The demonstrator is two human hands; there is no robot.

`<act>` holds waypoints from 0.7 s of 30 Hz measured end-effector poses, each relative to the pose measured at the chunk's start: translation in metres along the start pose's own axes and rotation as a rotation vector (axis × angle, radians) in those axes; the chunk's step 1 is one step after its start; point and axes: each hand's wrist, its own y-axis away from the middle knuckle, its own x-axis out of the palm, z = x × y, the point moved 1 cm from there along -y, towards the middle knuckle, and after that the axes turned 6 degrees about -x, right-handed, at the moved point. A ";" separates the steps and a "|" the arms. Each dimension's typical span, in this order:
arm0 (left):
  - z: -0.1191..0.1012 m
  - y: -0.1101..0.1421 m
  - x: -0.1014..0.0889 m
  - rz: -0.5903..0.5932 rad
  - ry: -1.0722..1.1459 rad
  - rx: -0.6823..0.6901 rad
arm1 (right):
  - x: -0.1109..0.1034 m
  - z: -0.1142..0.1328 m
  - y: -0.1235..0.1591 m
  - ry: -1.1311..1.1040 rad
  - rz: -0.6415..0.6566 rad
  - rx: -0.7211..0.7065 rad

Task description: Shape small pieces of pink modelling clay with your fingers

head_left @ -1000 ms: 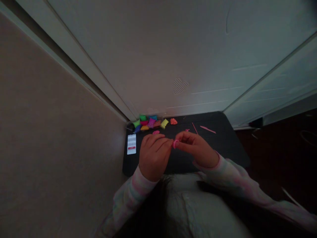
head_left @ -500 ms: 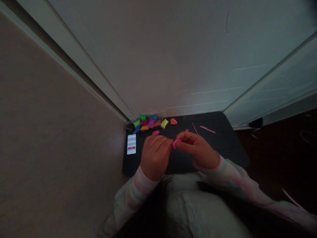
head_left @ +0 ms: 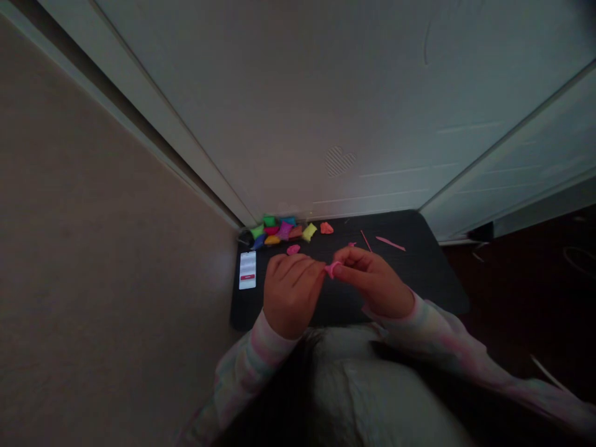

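A small piece of pink modelling clay [head_left: 332, 269] is pinched between my two hands, above the dark table [head_left: 414, 273]. My left hand [head_left: 293, 292] has its fingers closed, with the tips on the clay's left end. On the other end, my right hand [head_left: 375, 279] grips the clay between thumb and fingers. Behind my left hand lies a pink lump [head_left: 293, 249]. A smaller pink bit [head_left: 352, 244] shows just past my right fingers, partly hidden.
Several colourful clay packets [head_left: 285, 231] sit at the back left, with an orange lump [head_left: 326, 228] beside them. A lit phone [head_left: 248, 270] lies at the left edge. Two pink tools, a thin stick [head_left: 366, 240] and a flat blade [head_left: 391, 243], lie back right. A white panel [head_left: 372, 124] rises behind.
My hands have drawn very slightly apart, and a bit more of the pink clay shows stretched between them. The things on the table stay put.
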 end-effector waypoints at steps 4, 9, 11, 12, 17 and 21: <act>0.001 0.001 0.000 -0.004 0.003 -0.005 | 0.001 0.001 0.001 0.001 -0.010 -0.014; 0.001 0.001 -0.001 -0.022 0.006 0.006 | 0.001 0.000 0.002 -0.018 0.000 -0.028; 0.000 0.001 -0.001 -0.033 0.008 0.010 | 0.001 0.000 0.002 -0.025 0.004 -0.029; 0.000 0.002 -0.001 -0.039 0.009 0.010 | 0.001 -0.001 0.002 -0.026 0.006 -0.031; 0.000 0.003 -0.002 -0.017 0.049 -0.043 | 0.002 0.000 0.002 -0.022 0.003 -0.042; -0.001 0.001 -0.004 0.045 0.167 -0.134 | 0.001 0.000 0.002 -0.031 0.011 -0.060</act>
